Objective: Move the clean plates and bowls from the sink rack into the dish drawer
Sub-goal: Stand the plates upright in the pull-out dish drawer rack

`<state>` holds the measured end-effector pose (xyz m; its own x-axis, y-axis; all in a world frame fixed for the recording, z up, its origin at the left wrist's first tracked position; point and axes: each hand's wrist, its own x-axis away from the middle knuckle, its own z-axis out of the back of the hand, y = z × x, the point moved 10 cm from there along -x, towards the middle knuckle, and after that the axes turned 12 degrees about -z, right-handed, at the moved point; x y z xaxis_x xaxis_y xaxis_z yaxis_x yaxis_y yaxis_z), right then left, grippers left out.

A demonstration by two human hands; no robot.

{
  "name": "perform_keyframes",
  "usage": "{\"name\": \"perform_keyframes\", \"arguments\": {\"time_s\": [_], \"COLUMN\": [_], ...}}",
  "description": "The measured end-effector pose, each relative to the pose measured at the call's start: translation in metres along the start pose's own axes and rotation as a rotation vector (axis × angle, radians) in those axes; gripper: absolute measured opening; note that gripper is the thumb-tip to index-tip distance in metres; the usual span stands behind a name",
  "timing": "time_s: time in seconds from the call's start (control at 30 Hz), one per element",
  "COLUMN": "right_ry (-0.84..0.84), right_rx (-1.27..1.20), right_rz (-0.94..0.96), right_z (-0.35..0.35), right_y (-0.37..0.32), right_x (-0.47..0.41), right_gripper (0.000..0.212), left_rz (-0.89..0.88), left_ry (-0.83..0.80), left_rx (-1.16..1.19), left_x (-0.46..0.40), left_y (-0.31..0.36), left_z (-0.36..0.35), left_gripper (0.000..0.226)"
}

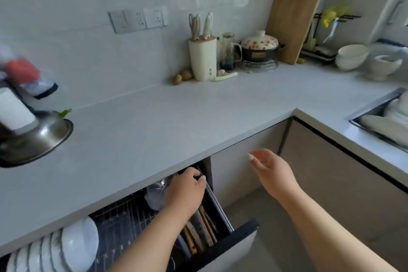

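The left hand, nearest the camera with its forearm crossing the open dish drawer, has its fingers curled at the drawer's far right corner, under the desk edge; whether they pinch something there or merely touch the rail cannot be told. The right hand hangs in the air in front of the cabinet front, fingers loose and slightly spread, grasping nothing, the wrist bent toward the sink. Outward from the left hand, the drawer's wire rack holds a row of white plates standing on edge at its near left corner, with wooden utensils along its right side. The rest of the task's ware sits away to the right: pale plates in the sink rack at the desk's right edge, and stacked white bowls on the desk's far right corner. These look like glazed ceramic, so stiff, fairly heavy in a stack, breakable, and likely slick if damp; I judge a plate is best taken by the rim with thumb over and fingers under, a bowl cupped from beneath.
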<state>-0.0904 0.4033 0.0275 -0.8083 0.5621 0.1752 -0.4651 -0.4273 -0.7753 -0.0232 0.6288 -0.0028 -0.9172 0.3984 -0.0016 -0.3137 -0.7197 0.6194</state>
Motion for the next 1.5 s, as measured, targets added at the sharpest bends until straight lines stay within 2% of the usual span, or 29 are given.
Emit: {"name": "perform_keyframes", "arguments": {"time_s": [0.27,0.47,0.67,0.83,0.97,1.1,1.37,1.5], "right_ry": [0.176,0.287,0.379,0.448,0.498,0.492,0.372,0.271], "right_rx": [-0.133,-0.156,-0.195,-0.234,-0.252,-0.248,-0.111,-0.018], "right_rz": [-0.133,-0.199,-0.299,-0.381,-0.423,-0.47,-0.569,-0.632], "right_z": [0.171,0.265,0.318,0.352,0.379,0.399,0.406,0.402], "right_y": [0.11,0.18,0.237,0.274,0.298,0.315,0.354,0.377], "right_x": [-0.058,-0.087,-0.094,-0.111,-0.143,-0.191,-0.273,-0.292], "right_gripper": [0.026,0.03,0.033,0.031,0.032,0.032,0.028,0.025], "left_rz": [-0.185,-0.297,-0.442,-0.536,-0.582,-0.578,-0.59,-0.61], "left_ry": [-0.1,-0.173,-0.261,-0.355,-0.424,-0.485,-0.527,-0.471], "left_rx": [0.009,0.026,-0.005,-0.077,-0.21,-0.237,-0.267,-0.278], "left_x": [-0.069,-0.095,-0.12,-0.142,-0.17,-0.21,-0.278,-0.299], "left_y": [0.172,0.274,0.334,0.365,0.38,0.384,0.388,0.393], "left_z": [-0.114,-0.192,-0.25,-0.296,-0.339,-0.377,-0.434,-0.447], "left_gripper": [0.028,0.028,0.054,0.068,0.071,0.071,0.071,0.082]}}
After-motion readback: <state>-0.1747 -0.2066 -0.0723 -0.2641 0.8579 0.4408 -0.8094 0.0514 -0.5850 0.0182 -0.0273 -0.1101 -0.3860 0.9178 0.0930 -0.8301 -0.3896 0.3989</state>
